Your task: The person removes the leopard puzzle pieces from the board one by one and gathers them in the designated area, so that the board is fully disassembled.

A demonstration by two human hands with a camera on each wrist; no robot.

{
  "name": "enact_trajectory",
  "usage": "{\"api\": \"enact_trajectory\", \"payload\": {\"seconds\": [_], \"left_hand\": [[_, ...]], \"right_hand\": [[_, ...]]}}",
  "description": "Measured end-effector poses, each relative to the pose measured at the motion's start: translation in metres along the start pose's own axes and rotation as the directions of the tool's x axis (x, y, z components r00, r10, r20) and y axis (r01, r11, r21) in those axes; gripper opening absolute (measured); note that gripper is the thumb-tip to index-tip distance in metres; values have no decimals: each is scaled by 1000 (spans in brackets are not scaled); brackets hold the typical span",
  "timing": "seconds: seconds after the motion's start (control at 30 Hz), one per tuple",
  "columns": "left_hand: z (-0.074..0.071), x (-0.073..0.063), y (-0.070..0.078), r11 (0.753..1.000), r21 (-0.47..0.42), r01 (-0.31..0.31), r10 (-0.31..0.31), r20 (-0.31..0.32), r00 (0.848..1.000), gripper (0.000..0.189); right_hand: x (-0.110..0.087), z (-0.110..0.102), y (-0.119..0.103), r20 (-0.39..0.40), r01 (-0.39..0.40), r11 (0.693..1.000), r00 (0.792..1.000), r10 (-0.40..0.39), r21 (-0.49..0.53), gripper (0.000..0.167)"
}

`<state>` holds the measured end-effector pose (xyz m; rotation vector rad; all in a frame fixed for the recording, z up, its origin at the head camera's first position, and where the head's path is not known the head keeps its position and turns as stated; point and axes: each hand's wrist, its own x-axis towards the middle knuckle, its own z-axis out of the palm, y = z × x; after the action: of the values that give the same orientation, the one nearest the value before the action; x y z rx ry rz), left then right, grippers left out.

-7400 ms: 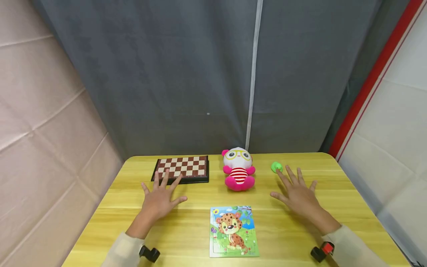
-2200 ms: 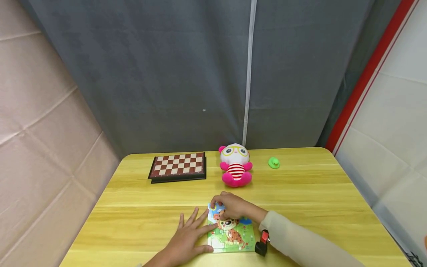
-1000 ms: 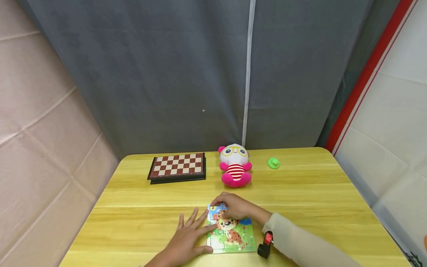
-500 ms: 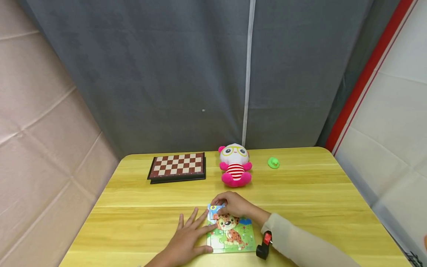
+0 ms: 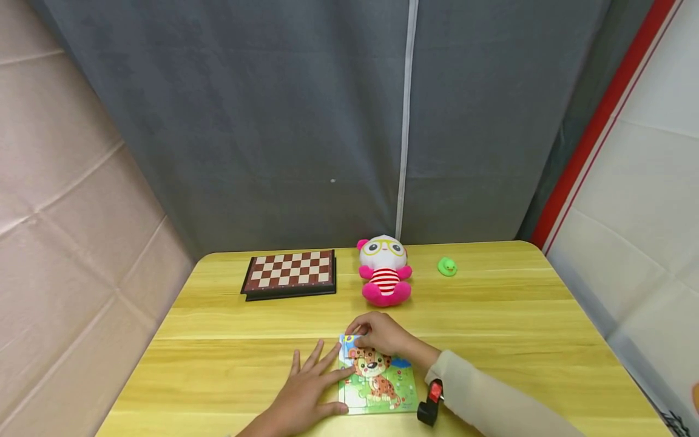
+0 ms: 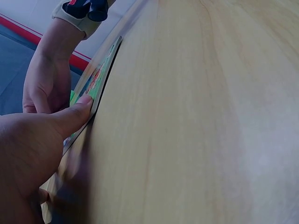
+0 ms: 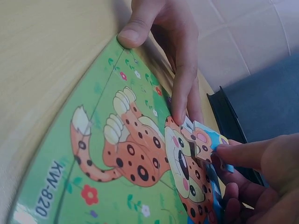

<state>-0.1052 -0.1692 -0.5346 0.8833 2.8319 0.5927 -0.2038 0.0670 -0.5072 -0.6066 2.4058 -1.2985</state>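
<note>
Leopard puzzle (image 5: 382,388) flat on table (image 5: 218,340), six o'clock. Change: corner piece (image 7: 212,137), puzzle's eleven o'clock, now stands raised from its place; picture seemingly coming apart there. Right hand (image 5: 382,335), twelve o'clock, pinches it; left hand (image 5: 306,388), eight o'clock, spread wide, touches puzzle edge. Puzzle tray (image 7: 86,93) holds other pieces in view. Chessboard case (image 5: 289,273), half past ten: inside hidden.

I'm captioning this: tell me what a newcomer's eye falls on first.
The pink-and-white panda plush with its striped belly, at the back middle of the table, likely catches the eye first. Next comes the leopard puzzle in front of it, where the right grip pinches a raised piece. Right of the plush sits a small green duck.
</note>
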Motion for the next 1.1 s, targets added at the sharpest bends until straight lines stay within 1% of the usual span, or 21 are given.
{"api": "enact_trajectory", "payload": {"seconds": [0.23,0.53,0.73,0.8,1.1], "left_hand": [[-1,0,0,1000,4,0,0,-3,1000,67],[0,-1,2,1000,0,-12,12,-27,1000,66],[-1,-1,3,1000,4,-10,10,-26,1000,66],[-1,-1,2,1000,2,-6,7,-22,1000,66],[2,-1,1,1000,17,1,-1,-15,1000,67]], "right_hand": [[-1,-3,0,-9,-14,999,1000,15,41,14],[-4,-9,3,-18,16,998,1000,-15,66,14],[-8,-16,1,-22,41,995,999,-39,92,15],[-9,-18,2,-19,38,995,999,-36,92,15],[-15,-28,10,-24,48,993,999,-45,107,15]]}}
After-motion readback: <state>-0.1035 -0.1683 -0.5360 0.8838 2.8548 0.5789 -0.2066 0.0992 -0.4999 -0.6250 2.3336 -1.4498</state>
